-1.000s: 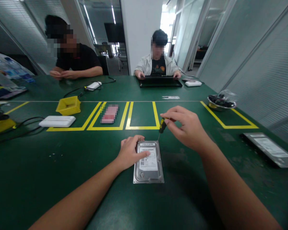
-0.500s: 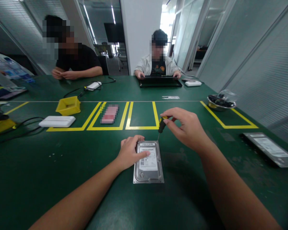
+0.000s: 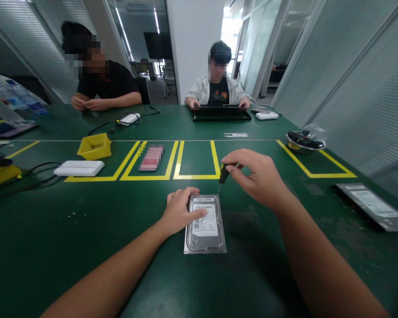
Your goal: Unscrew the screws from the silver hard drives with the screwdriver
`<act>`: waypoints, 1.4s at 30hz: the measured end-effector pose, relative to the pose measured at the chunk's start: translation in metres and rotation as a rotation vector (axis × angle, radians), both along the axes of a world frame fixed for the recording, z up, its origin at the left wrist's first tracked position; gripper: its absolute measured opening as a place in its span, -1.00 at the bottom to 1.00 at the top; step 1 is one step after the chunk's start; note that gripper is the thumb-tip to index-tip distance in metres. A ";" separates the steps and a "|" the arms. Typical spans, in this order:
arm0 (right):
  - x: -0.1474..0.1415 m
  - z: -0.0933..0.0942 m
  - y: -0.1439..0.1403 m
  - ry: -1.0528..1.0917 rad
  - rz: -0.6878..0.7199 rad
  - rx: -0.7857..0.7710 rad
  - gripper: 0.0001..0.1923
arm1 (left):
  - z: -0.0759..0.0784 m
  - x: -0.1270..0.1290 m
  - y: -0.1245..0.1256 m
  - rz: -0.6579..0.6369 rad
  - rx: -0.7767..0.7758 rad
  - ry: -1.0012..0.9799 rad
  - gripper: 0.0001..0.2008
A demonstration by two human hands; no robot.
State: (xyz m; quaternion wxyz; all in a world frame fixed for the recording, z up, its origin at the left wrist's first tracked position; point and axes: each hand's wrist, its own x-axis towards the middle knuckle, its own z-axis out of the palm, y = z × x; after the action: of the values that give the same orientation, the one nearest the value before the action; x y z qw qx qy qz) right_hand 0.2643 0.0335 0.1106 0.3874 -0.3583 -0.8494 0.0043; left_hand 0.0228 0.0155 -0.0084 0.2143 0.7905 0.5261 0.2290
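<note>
A silver hard drive [image 3: 207, 240] with a white label lies flat on the green table [image 3: 119, 274], its narrow end towards me. My left hand [image 3: 181, 210] grips the drive's left side, the thumb across the label and the fingers over the far left edge. In my right hand [image 3: 252, 174] is a screwdriver [image 3: 223, 173] with a black and yellow handle, pinched between thumb and fingers. It stands nearly upright, and its thin tip meets the drive's far right corner.
Another hard drive [image 3: 373, 206] lies at the right. Beyond it stands a metal bowl [image 3: 305, 143] of dark parts. A yellow bin [image 3: 94, 146], a white power strip [image 3: 79, 168] and a pink phone-like object [image 3: 151, 158] are at the left. Two people sit across the table, one holding a black panel [image 3: 222, 112].
The screwdriver's handle has turned slightly in my right hand, its yellow marking showing differently. The hard drive and my left hand hold their place.
</note>
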 end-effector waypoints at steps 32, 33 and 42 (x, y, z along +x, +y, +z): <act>-0.002 0.003 -0.003 -0.018 -0.056 0.013 -0.80 | 0.001 0.000 0.000 0.001 -0.003 0.008 -0.44; -0.002 0.002 -0.003 -0.024 -0.063 0.016 -0.78 | 0.002 0.001 0.000 0.001 -0.004 0.006 -0.44; -0.002 0.001 -0.003 -0.042 -0.040 0.015 -0.71 | 0.002 0.000 0.000 -0.001 -0.010 0.008 -0.43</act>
State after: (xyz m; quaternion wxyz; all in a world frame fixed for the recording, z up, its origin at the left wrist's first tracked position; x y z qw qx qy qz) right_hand 0.2621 0.0310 0.1119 0.3719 -0.3723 -0.8502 -0.0174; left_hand 0.0231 0.0156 -0.0064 0.2164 0.7905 0.5277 0.2230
